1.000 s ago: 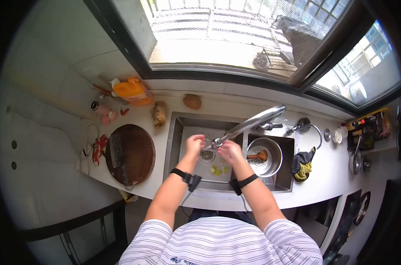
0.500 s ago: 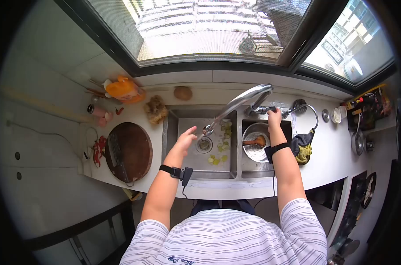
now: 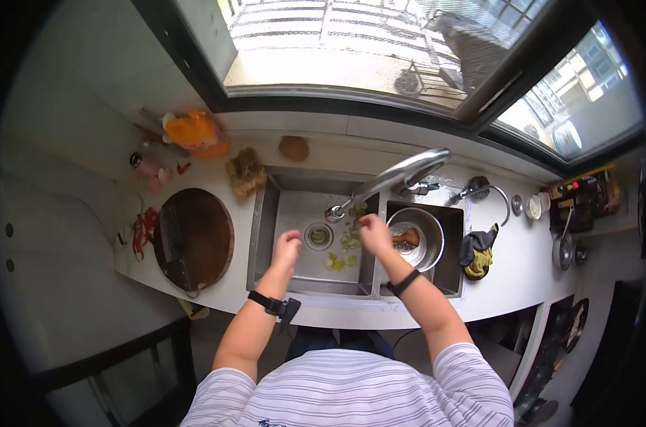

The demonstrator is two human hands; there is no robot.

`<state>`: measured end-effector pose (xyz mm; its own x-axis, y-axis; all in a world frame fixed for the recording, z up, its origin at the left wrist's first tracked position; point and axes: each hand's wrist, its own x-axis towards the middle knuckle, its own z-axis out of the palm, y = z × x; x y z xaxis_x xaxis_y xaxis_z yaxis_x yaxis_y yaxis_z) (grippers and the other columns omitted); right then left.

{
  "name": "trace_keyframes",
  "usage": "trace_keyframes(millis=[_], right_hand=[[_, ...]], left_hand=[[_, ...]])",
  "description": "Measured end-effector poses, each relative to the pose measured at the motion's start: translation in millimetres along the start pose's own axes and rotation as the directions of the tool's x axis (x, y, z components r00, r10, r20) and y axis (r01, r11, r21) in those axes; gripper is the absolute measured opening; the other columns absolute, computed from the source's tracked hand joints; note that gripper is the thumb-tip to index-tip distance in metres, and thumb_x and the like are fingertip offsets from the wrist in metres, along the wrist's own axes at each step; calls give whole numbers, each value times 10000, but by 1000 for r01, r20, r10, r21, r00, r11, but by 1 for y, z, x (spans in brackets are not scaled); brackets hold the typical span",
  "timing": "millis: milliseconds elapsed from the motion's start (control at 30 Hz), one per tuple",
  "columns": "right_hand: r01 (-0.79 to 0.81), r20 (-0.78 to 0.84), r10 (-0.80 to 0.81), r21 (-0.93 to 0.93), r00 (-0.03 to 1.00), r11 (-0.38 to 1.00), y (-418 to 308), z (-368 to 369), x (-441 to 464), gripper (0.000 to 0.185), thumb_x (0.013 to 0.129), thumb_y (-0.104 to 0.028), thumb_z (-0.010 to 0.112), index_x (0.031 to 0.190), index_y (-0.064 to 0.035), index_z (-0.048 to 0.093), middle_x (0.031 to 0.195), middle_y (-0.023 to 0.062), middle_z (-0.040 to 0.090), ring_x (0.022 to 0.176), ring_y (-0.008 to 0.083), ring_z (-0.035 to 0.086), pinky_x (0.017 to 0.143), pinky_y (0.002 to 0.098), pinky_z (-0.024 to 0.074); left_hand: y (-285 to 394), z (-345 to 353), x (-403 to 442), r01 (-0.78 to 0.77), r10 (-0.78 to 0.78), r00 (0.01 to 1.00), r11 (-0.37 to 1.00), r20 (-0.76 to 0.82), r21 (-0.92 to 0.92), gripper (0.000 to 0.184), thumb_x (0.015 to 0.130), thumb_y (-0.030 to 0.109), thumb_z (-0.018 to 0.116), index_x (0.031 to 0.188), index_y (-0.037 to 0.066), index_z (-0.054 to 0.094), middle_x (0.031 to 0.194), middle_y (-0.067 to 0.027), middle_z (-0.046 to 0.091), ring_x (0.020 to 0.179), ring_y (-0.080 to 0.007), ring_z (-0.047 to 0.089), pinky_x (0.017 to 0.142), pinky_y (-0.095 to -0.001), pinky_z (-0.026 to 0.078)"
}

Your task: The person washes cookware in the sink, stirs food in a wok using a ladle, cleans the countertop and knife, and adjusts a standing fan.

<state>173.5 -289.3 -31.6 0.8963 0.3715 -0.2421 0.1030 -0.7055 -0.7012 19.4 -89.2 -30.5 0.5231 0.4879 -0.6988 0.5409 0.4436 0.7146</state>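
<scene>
Several green scraps in the sink
They are flanked by the left grip and, nearer, the right grip; each one's opening cannot be told.

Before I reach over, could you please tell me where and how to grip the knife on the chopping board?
Probably the handle, from the counter's front: the knife lies flat on the board, handle nearest that edge, blade pointing away.
</scene>
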Motion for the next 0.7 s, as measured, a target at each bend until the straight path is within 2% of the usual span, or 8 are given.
trace_keyframes(millis=[67, 100, 133, 200, 300, 400, 533, 700], right_hand=[[87, 198, -36, -259, 980, 962, 1, 45, 19, 272, 756, -167, 540, 985, -61, 640, 1067, 179, 613, 1041, 334, 565, 896, 427, 446], [138, 264, -16, -452, 964, 881, 5, 65, 34, 295, 748, -171, 570, 1015, -64, 629, 1069, 171, 612, 1031, 325, 572, 882, 427, 454], [197, 321, 15, -617, 947, 762, 9, 82, 53, 325, 740, -176, 601, 1046, -67, 618, 1071, 164, 611, 1020, 317, 579, 869, 426, 462], [289, 138, -270, -681, 953, 673, 102, 157, 111, 323, 744, -210, 608, 1038, -76, 626, 1052, 177, 612, 1024, 331, 575, 867, 443, 461], [247, 279, -59, -707, 958, 663, 54, 129, 127, 305, 803, -143, 517, 1078, -56, 617, 1155, 214, 576, 1071, 369, 544, 953, 465, 406], [173, 309, 63, -678, 949, 715, 91, 144, 156, 241, 792, -140, 528, 997, -70, 633, 1073, 209, 597, 1027, 379, 556, 938, 459, 416], [210, 205, -94, -671, 974, 711, 128, 164, 122, 444, 757, -277, 573, 1158, -93, 526, 1204, 201, 501, 1152, 392, 431, 982, 526, 319], [16, 291, 201, -602, 936, 798, 130, 193, 40, 581, 795, -326, 561, 1281, -51, 400, 1312, 234, 380, 1226, 408, 354, 1049, 482, 266]], left_hand=[[-43, 16, 17, 106, -104, 994, 991, -22, 76, 391, 740, 105, 572, 1130, 129, 575, 941, -29, 569, 814, -117, 506, 632, -272, 403], [-33, 27, 6, 211, -211, 977, 975, -11, 72, 421, 751, 37, 545, 1171, 7, 534, 1105, -120, 583, 1044, -206, 528, 894, -320, 413], [-35, 34, 7, 226, -225, 974, 972, -17, 60, 421, 751, 37, 545, 1171, 7, 534, 1105, -120, 583, 1044, -206, 528, 894, -320, 413], [-51, 35, 11, -15, 16, 999, 1000, 44, -25, 414, 759, 30, 543, 1172, 4, 526, 1149, -121, 567, 1091, -210, 513, 923, -321, 404], [-51, 6, -14, -215, 221, 974, 970, 45, -111, 399, 771, 3, 532, 1170, -7, 516, 1177, -113, 558, 1124, -213, 507, 946, -322, 402], [-67, -42, -54, -201, 203, 979, 954, -13, -222, 319, 816, -11, 509, 1134, -9, 523, 1128, -105, 567, 1066, -198, 539, 933, -308, 424], [-85, -98, -106, -101, 70, 991, 947, -111, -304, 236, 840, -3, 505, 1074, -1, 537, 1039, -95, 580, 963, -174, 569, 880, -294, 450], [-92, -126, -134, -66, -43, 965, 914, -258, -400, 185, 812, 2, 499, 991, 24, 542, 959, -72, 589, 851, -150, 577, 778, -266, 460]])
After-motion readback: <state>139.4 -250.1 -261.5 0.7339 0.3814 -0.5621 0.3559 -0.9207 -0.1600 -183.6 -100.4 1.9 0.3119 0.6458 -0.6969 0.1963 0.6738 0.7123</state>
